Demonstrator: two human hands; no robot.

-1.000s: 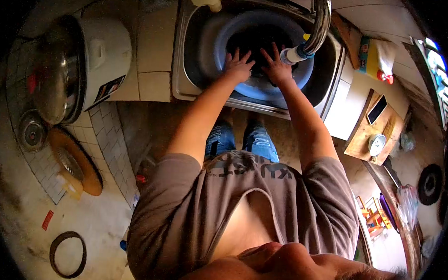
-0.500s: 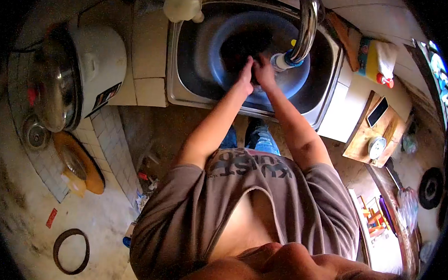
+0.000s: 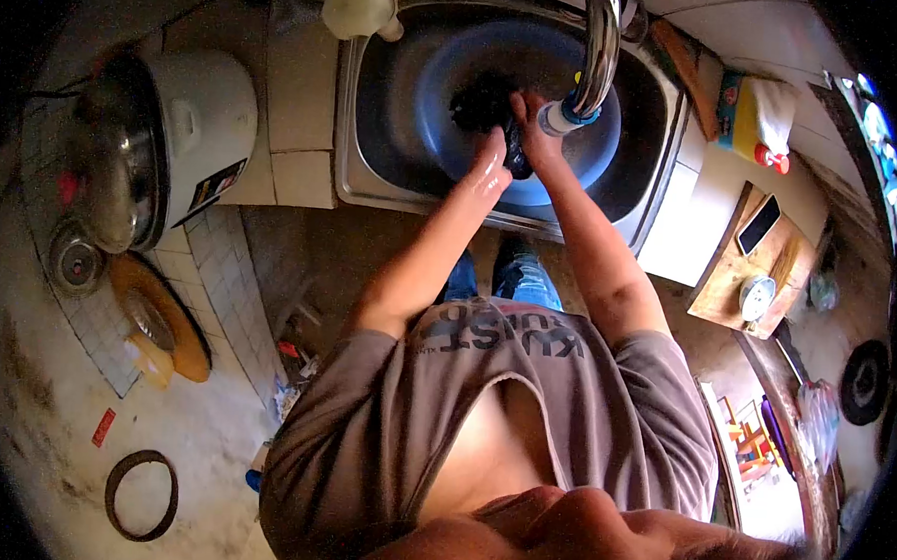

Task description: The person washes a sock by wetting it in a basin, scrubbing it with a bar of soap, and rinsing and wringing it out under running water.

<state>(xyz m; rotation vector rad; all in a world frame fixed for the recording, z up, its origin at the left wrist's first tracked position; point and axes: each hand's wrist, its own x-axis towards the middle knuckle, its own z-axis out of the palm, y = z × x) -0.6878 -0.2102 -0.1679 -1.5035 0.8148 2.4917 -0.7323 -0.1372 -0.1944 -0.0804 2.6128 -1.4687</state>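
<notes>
A dark, crumpled black bundle [image 3: 482,103], perhaps wet cloth, is in a blue round basin [image 3: 439,79] set in the metal sink [image 3: 346,160]. My left hand [image 3: 490,154] is closed on its near side, with wet skin at the wrist. My right hand [image 3: 539,134] grips it from the other side, and part of the black material runs between the two hands. Fingertips are partly hidden by the dark bundle. Just right of my right hand, the chrome faucet [image 3: 600,56] ends in a blue-and-white nozzle [image 3: 561,117].
A rice cooker [image 3: 200,134] stands on the left counter. A round pale object [image 3: 360,9] is at the sink's far left corner. To the right are a yellow bottle with a red cap [image 3: 746,123] and a wooden board [image 3: 721,282] bearing a phone [image 3: 758,225] and a small bowl [image 3: 756,296].
Both hands have drawn slightly apart and shifted, and the black bundle has come up between them, bunched where it lay lower and darker in the basin before.
</notes>
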